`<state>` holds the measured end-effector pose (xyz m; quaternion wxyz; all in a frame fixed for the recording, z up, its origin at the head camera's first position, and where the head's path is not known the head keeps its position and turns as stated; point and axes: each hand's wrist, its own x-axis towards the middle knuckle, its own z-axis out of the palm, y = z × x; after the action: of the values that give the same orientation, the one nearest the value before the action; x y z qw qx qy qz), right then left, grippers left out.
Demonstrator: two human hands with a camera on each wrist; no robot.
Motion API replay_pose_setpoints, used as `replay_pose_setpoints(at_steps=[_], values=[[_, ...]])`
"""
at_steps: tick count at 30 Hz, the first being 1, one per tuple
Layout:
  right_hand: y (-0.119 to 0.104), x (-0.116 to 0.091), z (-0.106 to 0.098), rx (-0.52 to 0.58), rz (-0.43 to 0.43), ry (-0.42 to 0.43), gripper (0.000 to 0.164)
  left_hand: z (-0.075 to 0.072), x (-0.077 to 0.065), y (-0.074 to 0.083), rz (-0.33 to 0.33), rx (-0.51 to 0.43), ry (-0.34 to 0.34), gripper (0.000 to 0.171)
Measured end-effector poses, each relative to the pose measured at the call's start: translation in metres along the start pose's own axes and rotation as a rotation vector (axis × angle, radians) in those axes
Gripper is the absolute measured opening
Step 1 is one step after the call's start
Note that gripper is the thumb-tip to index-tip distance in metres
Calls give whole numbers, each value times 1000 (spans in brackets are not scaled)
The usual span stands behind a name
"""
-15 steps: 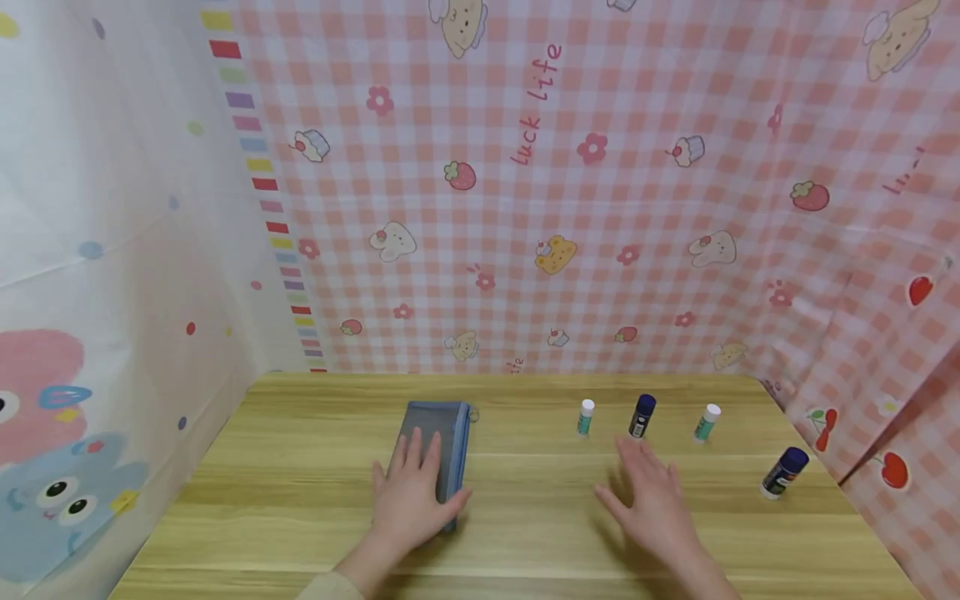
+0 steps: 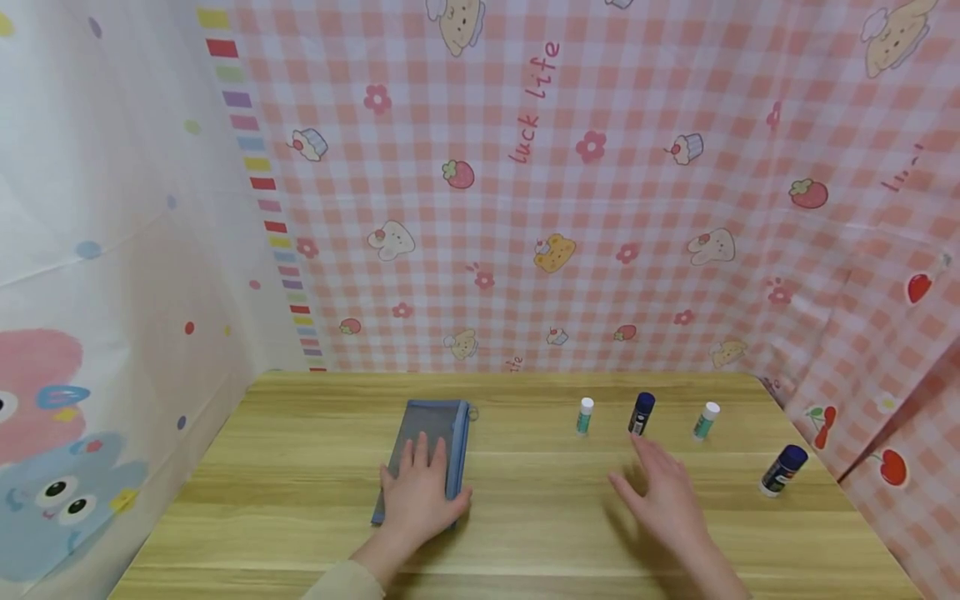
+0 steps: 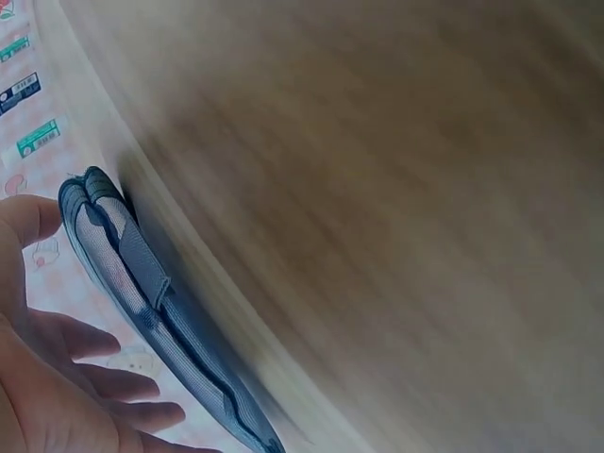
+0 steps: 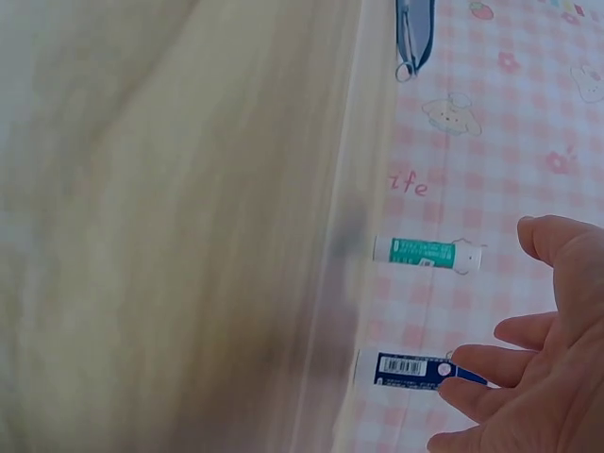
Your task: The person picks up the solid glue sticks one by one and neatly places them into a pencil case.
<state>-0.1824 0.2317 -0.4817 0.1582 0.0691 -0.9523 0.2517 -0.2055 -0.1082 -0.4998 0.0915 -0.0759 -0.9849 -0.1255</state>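
The dark blue glue stick (image 2: 642, 414) stands upright near the back of the counter (image 2: 300, 500), in the middle of a row of three, with a white-capped green glue stick (image 2: 585, 416) to its left and another green one (image 2: 706, 420) to its right. A second dark blue stick (image 2: 783, 471) stands well apart by the right edge. The right hand (image 2: 663, 500) hovers just in front of the middle stick, palm down, its fingers (image 2: 647, 454) straight and spread, holding nothing; in the right wrist view the fingertips (image 4: 472, 363) lie very near the blue stick (image 4: 415, 370) but whether they touch it cannot be told.

To the left, a flat grey-blue mesh pencil case (image 2: 431, 429) lies on the counter with its zip along the right side. The left hand (image 2: 422, 496) rests flat on its near half, fingers straight, pressing rather than gripping; the left wrist view shows the case (image 3: 142, 293) edge-on beside the open palm (image 3: 38, 377).

This looks like the reach stage: one hand steadies the case while the other goes for a stick. The next move would call for closing thumb and fingers round the narrow upright tube without knocking it or its neighbours over, and the case appears zipped, so it would need opening before anything goes in
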Motion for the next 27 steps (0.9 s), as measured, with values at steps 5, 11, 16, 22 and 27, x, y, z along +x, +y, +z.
replay_pose_setpoints(at_steps=[5,11,16,22,27], values=[[6,2,-2,9,10,12,66,2,2,2,-18,-16,-24,82],[13,4,-4,3,58,-11,68,4,4,3,-42,-16,-65,80],[15,4,-6,7,84,-29,68,6,5,3,-61,-24,-106,79],[19,5,-6,3,92,-27,68,6,5,2,-74,-62,-140,72],[22,6,-8,6,99,-20,68,6,5,2,-75,-91,-141,59]])
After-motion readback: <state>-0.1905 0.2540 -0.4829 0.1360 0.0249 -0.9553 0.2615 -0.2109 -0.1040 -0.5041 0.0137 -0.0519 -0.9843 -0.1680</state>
